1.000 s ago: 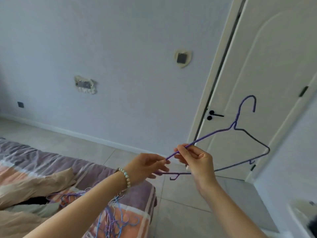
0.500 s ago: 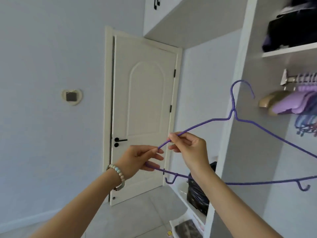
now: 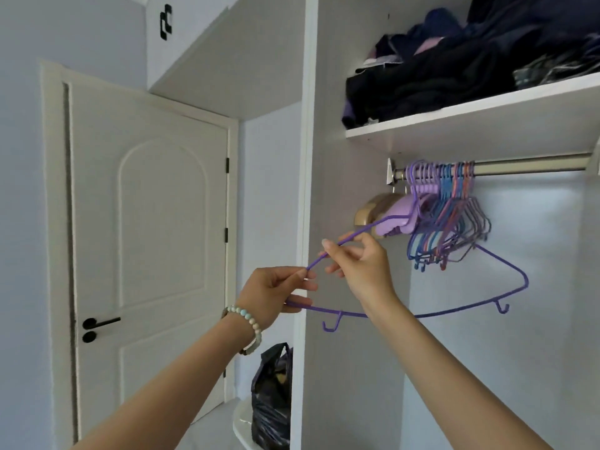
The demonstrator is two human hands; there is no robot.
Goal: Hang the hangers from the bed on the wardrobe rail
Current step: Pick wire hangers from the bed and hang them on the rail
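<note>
Holding the purple hanger (image 3: 461, 310) up inside the wardrobe, I judge this to be the hanging step: my left hand (image 3: 276, 293) pinches the wire at its left corner, my right hand (image 3: 360, 271) pinches the upper arm further along, and the frame sits just below the rail (image 3: 526, 165), in front of the bunch of hung hangers (image 3: 448, 216). Its hook is lost among that bunch, so I cannot tell whether it has caught; next I'd seat the hook over the rail, then loosen both pinches
</note>
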